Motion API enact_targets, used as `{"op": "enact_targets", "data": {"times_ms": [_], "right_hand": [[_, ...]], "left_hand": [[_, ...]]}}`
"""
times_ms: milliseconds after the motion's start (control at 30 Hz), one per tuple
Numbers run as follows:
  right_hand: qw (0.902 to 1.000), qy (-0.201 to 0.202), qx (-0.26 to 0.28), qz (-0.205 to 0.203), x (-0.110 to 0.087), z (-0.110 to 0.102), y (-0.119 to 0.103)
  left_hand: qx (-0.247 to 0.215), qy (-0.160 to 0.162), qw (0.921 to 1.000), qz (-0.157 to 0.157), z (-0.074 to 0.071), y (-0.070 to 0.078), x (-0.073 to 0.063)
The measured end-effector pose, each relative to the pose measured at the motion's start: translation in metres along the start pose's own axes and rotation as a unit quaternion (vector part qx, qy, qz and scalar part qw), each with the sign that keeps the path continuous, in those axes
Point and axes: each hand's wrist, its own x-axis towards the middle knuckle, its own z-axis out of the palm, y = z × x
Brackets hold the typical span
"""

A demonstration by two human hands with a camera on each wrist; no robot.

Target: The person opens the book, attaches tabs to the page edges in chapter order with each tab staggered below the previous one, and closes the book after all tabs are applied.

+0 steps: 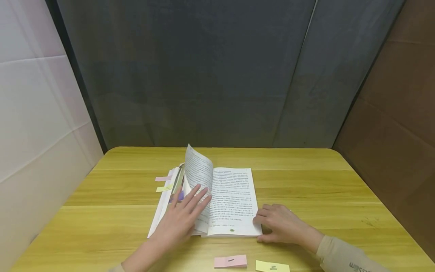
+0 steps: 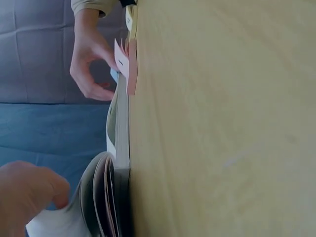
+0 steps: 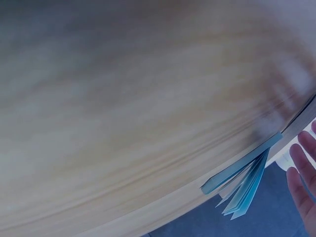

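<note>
An open book lies on the table with printed text on its right page. Several of its left pages stand up and curl over to the left. My left hand presses on these raised pages with fingers spread and nearly straight. At the lower right corner of the book, my right hand grips the edge, fingers bent over the page and thumb low by the corner. In the left wrist view, the right hand curves over the book's edge.
A pink sticky-note pad and a yellow one lie in front of the book. A pink tab and a yellow tab stick out past its left side. A dark partition stands behind the wooden table.
</note>
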Motion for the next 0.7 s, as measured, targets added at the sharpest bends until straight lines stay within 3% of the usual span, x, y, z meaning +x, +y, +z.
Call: {"op": "enact_targets", "data": {"times_ms": [133,300,400,533,700], "right_hand": [[1.0,0.003,0.0,-0.002,0.0,0.001,0.0],[1.0,0.003,-0.006,-0.003,0.0,0.002,0.001],[1.0,0.001,-0.008,-0.004,-0.001,0.002,0.001],[1.0,-0.001,-0.004,-0.003,0.0,0.001,0.0],[1.0,-0.006,-0.004,-0.001,0.0,0.002,0.0]], "left_hand": [[0.014,-0.029,0.9993,-0.018,0.002,-0.002,-0.004],[-0.032,-0.071,0.9967,-0.021,0.006,0.002,-0.007],[-0.072,-0.074,0.9946,0.001,0.01,0.008,-0.003],[-0.1,-0.053,0.9931,0.029,0.016,0.016,0.006],[-0.084,-0.072,0.9938,0.009,0.022,0.023,0.014]]}}
